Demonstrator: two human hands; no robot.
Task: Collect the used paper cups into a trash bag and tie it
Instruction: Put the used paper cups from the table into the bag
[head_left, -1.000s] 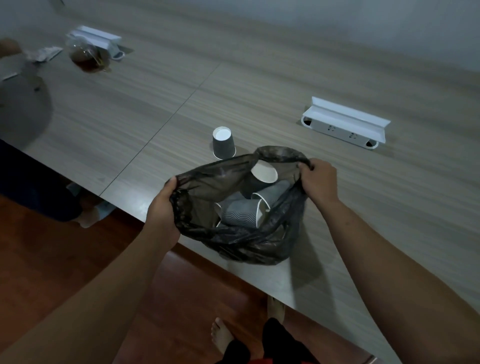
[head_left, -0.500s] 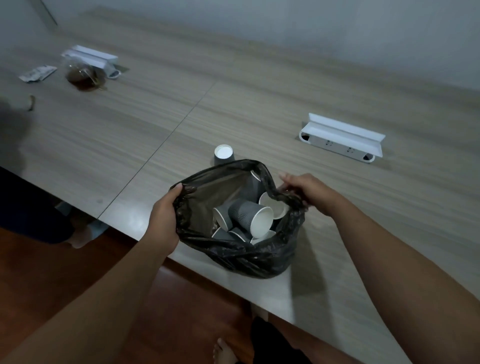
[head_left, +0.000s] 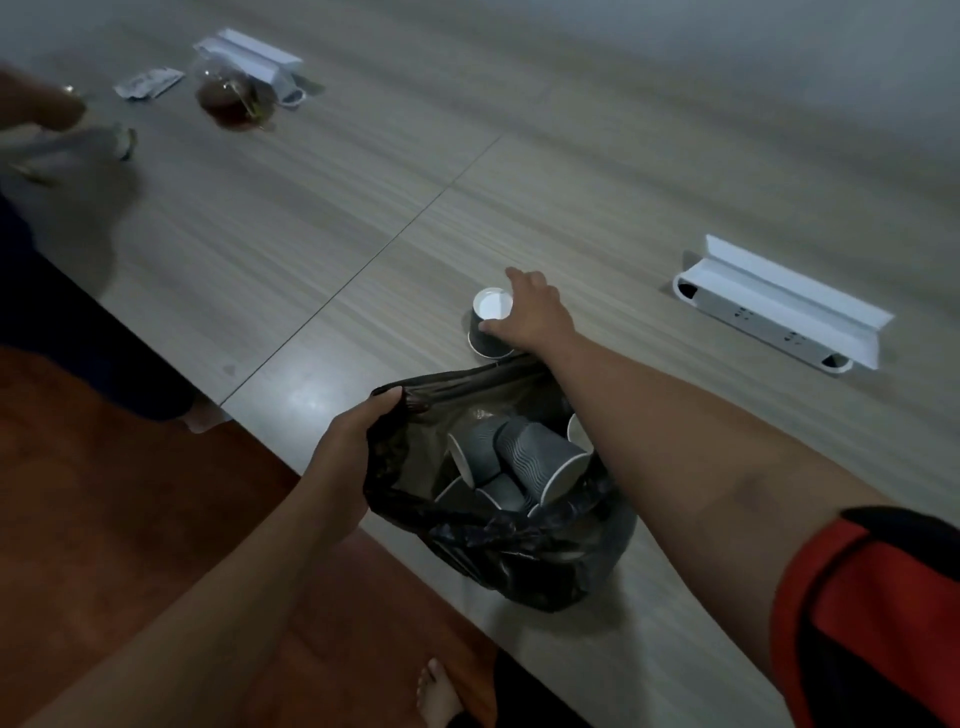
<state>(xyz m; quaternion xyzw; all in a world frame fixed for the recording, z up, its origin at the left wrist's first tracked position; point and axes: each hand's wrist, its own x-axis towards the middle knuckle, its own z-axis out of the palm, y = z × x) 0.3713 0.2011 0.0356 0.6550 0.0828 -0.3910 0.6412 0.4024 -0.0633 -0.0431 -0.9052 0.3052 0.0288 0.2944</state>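
The last cup (head_left: 488, 325) stands upside down on the surface (head_left: 649, 197), just behind the bag (head_left: 519, 551). It could tip and roll away if the right hand (head_left: 527, 317) bumps it. That hand curls around the cup's side. The left hand (head_left: 343, 462) grips the bag's rim; if it lets go, the cups inside (head_left: 524, 462) could spill.

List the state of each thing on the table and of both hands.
Trash bag: open, resting at the table edge, cups inside.
Cups in the bag: lying tipped on their sides.
Upside-down cup: standing on the table, gripped.
Left hand: holds the bag rim.
Right hand: grips the upside-down cup.
Glass teapot: upright, holds dark liquid.
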